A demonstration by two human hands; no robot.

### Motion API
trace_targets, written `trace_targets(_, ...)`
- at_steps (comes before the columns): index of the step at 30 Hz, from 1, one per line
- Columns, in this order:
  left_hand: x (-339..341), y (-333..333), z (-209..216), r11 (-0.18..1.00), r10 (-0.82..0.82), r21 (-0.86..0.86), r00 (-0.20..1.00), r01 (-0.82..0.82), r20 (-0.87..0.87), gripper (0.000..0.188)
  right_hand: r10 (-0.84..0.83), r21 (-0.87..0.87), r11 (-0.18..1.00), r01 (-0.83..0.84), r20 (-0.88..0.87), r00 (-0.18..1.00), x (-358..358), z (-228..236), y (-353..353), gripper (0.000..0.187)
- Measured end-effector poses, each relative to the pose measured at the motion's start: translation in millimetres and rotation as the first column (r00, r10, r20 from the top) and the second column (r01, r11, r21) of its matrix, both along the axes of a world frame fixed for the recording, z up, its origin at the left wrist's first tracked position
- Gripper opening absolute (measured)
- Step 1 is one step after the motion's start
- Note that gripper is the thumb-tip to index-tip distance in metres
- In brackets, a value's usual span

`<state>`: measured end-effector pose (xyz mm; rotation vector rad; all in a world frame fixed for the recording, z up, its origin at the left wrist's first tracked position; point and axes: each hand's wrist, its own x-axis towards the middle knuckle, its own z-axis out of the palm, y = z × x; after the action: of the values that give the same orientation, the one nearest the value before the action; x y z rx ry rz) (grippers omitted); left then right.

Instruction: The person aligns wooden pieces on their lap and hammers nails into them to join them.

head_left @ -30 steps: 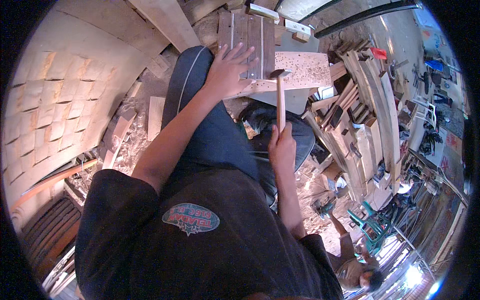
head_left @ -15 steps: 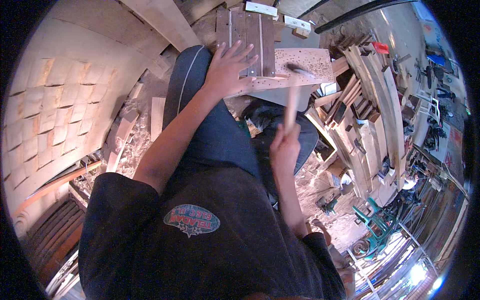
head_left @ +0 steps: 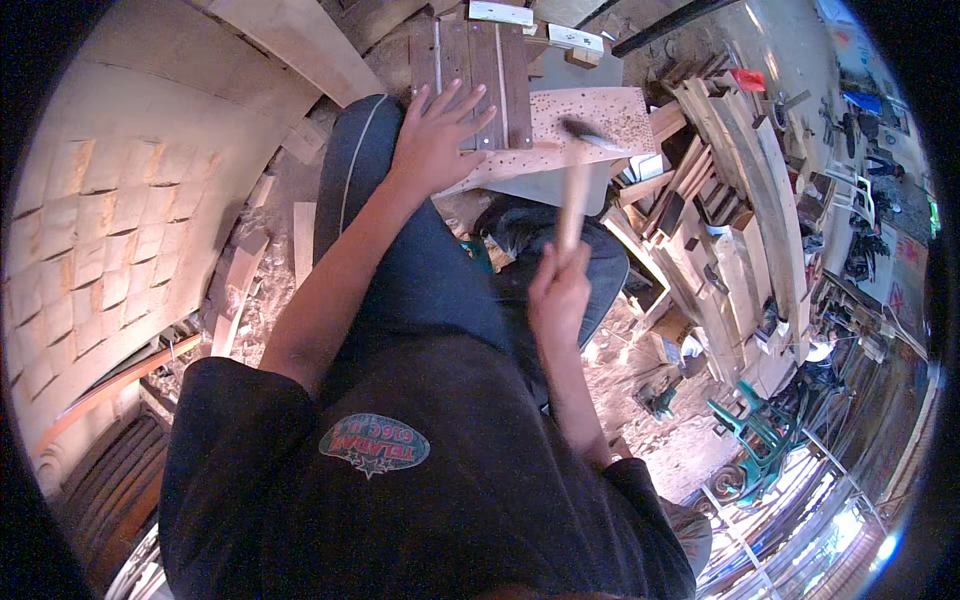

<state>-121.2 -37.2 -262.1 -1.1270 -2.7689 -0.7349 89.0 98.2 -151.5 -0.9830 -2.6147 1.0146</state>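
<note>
My left hand lies spread with its fingers apart over a panel of dark brown wooden slats, near the slats' near end. My right hand is wrapped round the pale wooden handle of a hammer. The dark hammer head, smeared by motion, is over a light board covered in small dark spots. Part of this board lies under the slats. Whether the hammer head touches the board I cannot tell.
Two pale wood blocks sit beyond the slats. A grey panel shows beneath the board. To the right are stacked planks and offcuts and a green plastic chair. A woven light panel stands at the left.
The whole view has shifted slightly, moving the scene leftward. My left hand stays spread on the slats, and the hammer stays over the spotted board in my right hand.
</note>
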Motion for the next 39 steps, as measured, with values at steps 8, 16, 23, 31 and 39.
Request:
trace_targets(8, 0.2, 0.0, -1.1, 0.998, 0.004, -0.059, 1.0, -0.005, -0.007, 0.064, 0.157, 0.038, 0.985, -0.168, 0.204, 0.966, 2.7, -15.7, 3.7, 0.021)
trace_targets(16, -1.4, 1.7, 4.9, 1.0, -0.006, -0.024, 1.0, 0.006, 0.021, 0.066, 0.145, 0.071, 0.985, -0.16, 0.176, 0.974, 1.2, -11.8, 11.2, 0.021)
trace_targets(23, 1.1, -0.9, 0.0, 0.999, 0.004, -0.047, 1.0, -0.004, 0.01, 0.064, 0.162, 0.027, 0.985, -0.17, 0.193, 0.968, -0.6, -11.6, 3.0, 0.023)
trace_targets(31, -1.9, -0.4, 2.6, 1.0, -0.01, 0.013, 1.0, 0.01, 0.008, 0.062, 0.119, 0.066, 0.989, -0.129, 0.135, 0.984, 1.8, -19.2, 11.6, 0.024)
trace_targets(39, 0.4, -0.9, 3.9, 1.0, 0.003, -0.028, 1.0, -0.002, 0.027, 0.062, 0.145, 0.017, 0.989, -0.15, 0.176, 0.974, 0.4, -10.3, 11.8, 0.023)
